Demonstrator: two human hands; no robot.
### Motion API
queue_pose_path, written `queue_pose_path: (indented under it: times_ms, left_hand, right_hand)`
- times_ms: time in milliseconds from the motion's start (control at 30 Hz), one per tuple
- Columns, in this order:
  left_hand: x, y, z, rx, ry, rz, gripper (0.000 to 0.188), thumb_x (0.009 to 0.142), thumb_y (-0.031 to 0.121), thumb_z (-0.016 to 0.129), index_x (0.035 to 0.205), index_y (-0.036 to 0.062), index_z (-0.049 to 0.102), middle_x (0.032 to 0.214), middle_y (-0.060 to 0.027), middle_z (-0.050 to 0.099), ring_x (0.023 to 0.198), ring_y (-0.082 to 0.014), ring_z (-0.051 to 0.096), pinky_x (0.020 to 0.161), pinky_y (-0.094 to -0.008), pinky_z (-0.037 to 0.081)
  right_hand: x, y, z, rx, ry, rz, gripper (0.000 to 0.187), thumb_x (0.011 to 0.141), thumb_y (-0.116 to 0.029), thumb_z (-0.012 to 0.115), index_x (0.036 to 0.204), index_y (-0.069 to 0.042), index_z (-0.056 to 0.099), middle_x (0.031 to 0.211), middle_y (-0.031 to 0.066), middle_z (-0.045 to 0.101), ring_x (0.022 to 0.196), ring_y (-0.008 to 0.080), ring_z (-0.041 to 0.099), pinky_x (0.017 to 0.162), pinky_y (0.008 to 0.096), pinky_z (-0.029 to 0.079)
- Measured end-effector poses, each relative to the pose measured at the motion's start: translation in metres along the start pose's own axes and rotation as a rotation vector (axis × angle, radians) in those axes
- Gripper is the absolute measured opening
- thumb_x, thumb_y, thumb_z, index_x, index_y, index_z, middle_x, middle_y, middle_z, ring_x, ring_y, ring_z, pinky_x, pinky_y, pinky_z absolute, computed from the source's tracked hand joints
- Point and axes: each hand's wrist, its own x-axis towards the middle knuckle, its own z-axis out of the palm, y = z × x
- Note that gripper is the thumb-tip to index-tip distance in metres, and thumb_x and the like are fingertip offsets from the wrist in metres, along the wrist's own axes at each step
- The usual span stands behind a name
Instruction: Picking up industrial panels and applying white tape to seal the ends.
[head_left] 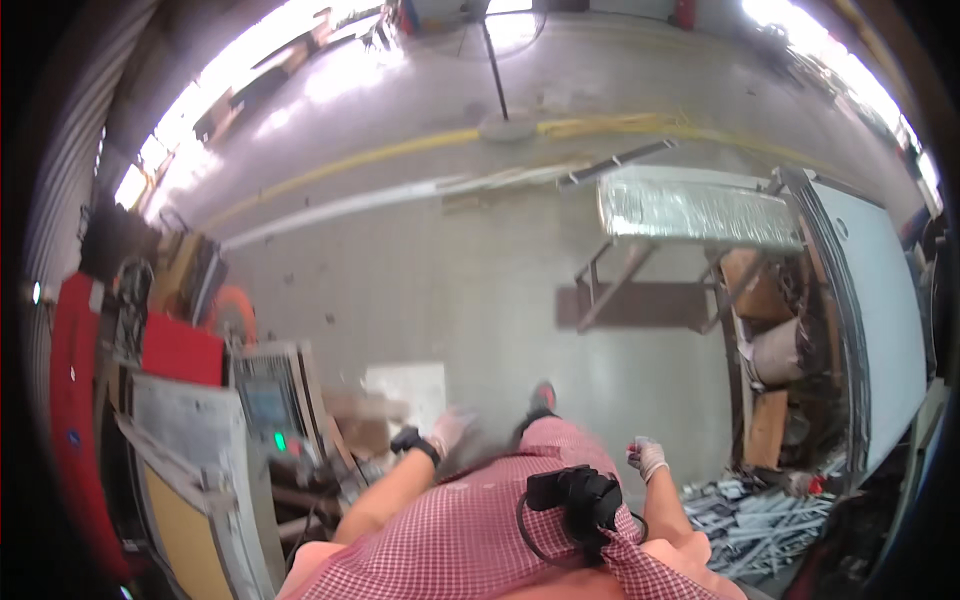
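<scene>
Fingers: on the right hand [648,457] we see them, gloved in a pale work glove, curled narrow toward the palm around what may be a small dark item; it is too small for us to name, and we cannot tell whether it is truly gripped. On the left hand [448,432], also gloved and blurred, with a dark wrist strap [417,441] just behind it, we cannot tell how the fingers stand; nothing shows in them. Nearest thing to the left hand: a grey control cabinet [268,398] with a small screen and a green light, low and to the left of that hand, near but apart from it. Nearest thing to the right hand: a heap of pale metal offcuts [755,515] on the floor, just below and to the right of the fingers, apart from them. Between the two hands we record the person's red-checked garment [500,530], a black camera unit [580,500] strapped at the chest, and one shoe [541,398] on the grey tiled floor [450,280]. Further items: a white sheet [408,390] lying on the floor ahead of the left hand; a metal rack [700,260] with a foil-wrapped slab on top, well ahead on the right; a tall white panel [880,330] at the right edge; red cabinets [180,350] at the left.
</scene>
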Motion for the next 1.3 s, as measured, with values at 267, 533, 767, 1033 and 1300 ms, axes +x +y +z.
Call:
queue_pose_path:
  times_ms: [267, 533, 767, 1033, 1300]
  left_hand:
    - [0.222, -0.073, -0.175, -0.555, -0.212, -0.739, 0.031, 0.09, 0.035, 0.06, 0.083, 0.0057, 0.067, 0.07, -0.0042, 0.06, 0.064, -0.0179, 0.057, 0.059, -0.0339, 0.045]
    - [0.642, -0.147, -0.26, 0.222, -0.678, -0.078, 0.023, 0.091, 0.023, 0.057, 0.092, 0.007, 0.073, 0.083, -0.0108, 0.073, 0.072, -0.02, 0.069, 0.062, -0.0332, 0.052]
    - [1.082, -0.043, -0.304, -0.325, -0.498, -0.396, 0.019, 0.091, 0.021, 0.06, 0.082, 0.0067, 0.07, 0.075, -0.0056, 0.07, 0.061, -0.0155, 0.064, 0.053, -0.0289, 0.047]
    - [1.301, 0.189, -0.185, -0.214, -0.751, -0.112, 0.021, 0.092, 0.02, 0.062, 0.101, 0.0027, 0.069, 0.081, -0.0037, 0.067, 0.072, -0.0134, 0.064, 0.061, -0.0286, 0.049]
    - [1.302, 0.439, 0.008, 0.078, -1.36, 0.487, 0.025, 0.096, 0.018, 0.063, 0.111, -0.0026, 0.065, 0.106, -0.0083, 0.07, 0.103, -0.0167, 0.067, 0.089, -0.0303, 0.054]
  right_hand:
    - [0.099, -0.372, 0.28, 0.342, -0.122, -0.093, 0.073, 0.087, -0.052, 0.064, 0.147, -0.018, 0.04, 0.146, 0.0098, 0.047, 0.118, 0.0244, 0.054, 0.093, 0.0428, 0.045]
    - [0.152, -0.467, 0.345, 1.261, -0.024, -0.215, 0.065, 0.098, -0.049, 0.054, 0.147, -0.008, 0.042, 0.141, 0.0135, 0.055, 0.126, 0.0347, 0.055, 0.106, 0.0519, 0.045]
    - [0.161, -0.429, 0.362, 1.003, 0.665, -0.169, 0.077, 0.099, -0.058, 0.046, 0.149, 0.001, 0.04, 0.142, 0.0155, 0.054, 0.129, 0.0266, 0.053, 0.108, 0.0377, 0.04]
    - [0.15, -0.495, 0.312, 0.434, 1.206, 0.224, 0.079, 0.09, -0.05, 0.062, 0.139, 0.01, 0.047, 0.137, 0.0284, 0.055, 0.124, 0.0385, 0.055, 0.106, 0.0409, 0.041]
    - [0.237, -0.745, 0.008, -0.019, 1.535, -0.074, 0.059, 0.085, -0.034, 0.068, 0.134, -0.004, 0.055, 0.138, 0.023, 0.055, 0.124, 0.04, 0.054, 0.108, 0.0422, 0.039]
